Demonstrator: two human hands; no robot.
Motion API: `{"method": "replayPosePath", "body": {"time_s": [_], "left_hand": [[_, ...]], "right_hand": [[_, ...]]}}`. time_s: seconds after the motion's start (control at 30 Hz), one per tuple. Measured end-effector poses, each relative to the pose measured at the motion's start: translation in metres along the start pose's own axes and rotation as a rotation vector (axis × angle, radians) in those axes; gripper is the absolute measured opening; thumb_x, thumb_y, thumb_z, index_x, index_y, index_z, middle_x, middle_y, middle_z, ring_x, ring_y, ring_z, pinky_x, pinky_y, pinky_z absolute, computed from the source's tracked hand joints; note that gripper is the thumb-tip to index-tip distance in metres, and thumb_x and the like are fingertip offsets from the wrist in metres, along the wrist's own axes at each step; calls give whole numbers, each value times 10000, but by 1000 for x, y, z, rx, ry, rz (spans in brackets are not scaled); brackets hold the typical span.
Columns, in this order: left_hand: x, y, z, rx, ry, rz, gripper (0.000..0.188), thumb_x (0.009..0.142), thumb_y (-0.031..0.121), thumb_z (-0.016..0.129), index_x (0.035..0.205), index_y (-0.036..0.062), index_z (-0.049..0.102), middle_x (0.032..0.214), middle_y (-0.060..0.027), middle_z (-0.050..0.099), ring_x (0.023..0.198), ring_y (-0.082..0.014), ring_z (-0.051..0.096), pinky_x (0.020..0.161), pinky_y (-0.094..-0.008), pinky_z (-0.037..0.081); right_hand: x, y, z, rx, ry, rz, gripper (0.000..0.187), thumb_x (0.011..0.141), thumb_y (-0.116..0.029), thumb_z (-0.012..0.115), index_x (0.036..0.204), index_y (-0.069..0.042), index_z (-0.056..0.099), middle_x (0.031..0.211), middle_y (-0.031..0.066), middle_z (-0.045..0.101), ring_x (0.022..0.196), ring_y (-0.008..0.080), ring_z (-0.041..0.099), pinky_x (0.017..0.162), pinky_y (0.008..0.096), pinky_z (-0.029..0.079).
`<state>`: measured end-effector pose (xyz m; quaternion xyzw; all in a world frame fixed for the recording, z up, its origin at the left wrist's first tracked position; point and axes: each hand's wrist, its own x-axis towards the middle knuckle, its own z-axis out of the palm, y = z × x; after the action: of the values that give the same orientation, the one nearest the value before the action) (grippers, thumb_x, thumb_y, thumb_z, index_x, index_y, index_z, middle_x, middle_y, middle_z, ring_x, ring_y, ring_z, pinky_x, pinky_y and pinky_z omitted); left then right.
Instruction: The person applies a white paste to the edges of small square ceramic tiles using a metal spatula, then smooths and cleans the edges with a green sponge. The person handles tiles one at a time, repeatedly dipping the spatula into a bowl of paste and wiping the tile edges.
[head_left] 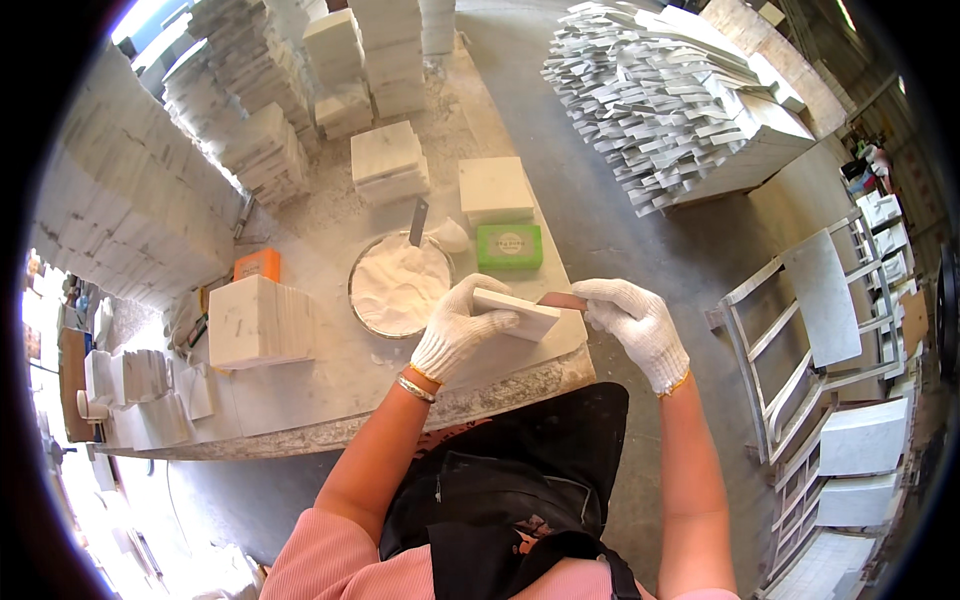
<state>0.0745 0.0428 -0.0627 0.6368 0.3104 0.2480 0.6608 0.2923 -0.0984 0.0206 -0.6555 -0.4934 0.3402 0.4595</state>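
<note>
My left hand point(461, 327), in a white knitted glove, grips a white marble tile point(520, 314) above the table's front edge. In my gloved right hand point(636, 322) is a thin reddish-brown scraper point(562, 300), pinched between thumb and fingers. Its far end meets or overlaps the tile's right edge; exact contact is hard to make out. Just left of the tile stands a round bowl point(352, 290) full of white powder or paste. A dark flat blade point(418, 222) sticks up from the bowl's far side. Behind the tile sits a green box point(509, 247).
Marble tile stacks stand on the table point(480, 372): a small stack point(388, 163), another behind the green box point(495, 187), and one at left point(258, 322) near an orange box point(257, 265). Tall stacks point(130, 190) line the far left. A slab rack point(822, 298) stands right.
</note>
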Motion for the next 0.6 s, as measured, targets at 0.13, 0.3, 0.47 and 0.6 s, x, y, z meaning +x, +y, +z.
{"method": "replayPosePath", "body": {"time_s": [0.13, 0.3, 0.47, 0.6], "left_hand": [[-2, 7, 1, -3, -6, -15, 366, 807, 164, 829, 1110, 56, 654, 990, -77, 724, 940, -152, 678, 851, -309, 540], [-4, 7, 2, 9, 8, -5, 315, 803, 65, 782, 1089, 65, 648, 949, -33, 707, 885, -105, 639, 790, -277, 526], [-5, 0, 0, 33, 19, 3, 334, 814, 159, 822, 1081, 59, 649, 965, -75, 726, 921, -147, 677, 838, -318, 542], [-4, 0, 3, 68, 41, 56, 310, 817, 152, 813, 1064, 70, 645, 954, -72, 722, 913, -150, 669, 833, -321, 534]], "right_hand": [[29, -3, 11, -160, -151, -128, 239, 922, -32, 665, 1142, -71, 751, 1026, 81, 753, 898, 189, 701, 819, 313, 560], [42, 0, 21, -193, -234, -168, 231, 910, -12, 669, 1121, -36, 758, 953, 77, 729, 826, 150, 651, 760, 297, 535], [36, -3, 19, -218, -247, -163, 233, 907, -10, 662, 1118, -34, 757, 913, 67, 714, 801, 152, 646, 749, 290, 529], [26, -7, 12, -224, -237, -108, 239, 912, -13, 659, 1131, -43, 751, 917, 75, 712, 803, 158, 646, 750, 295, 528]]}}
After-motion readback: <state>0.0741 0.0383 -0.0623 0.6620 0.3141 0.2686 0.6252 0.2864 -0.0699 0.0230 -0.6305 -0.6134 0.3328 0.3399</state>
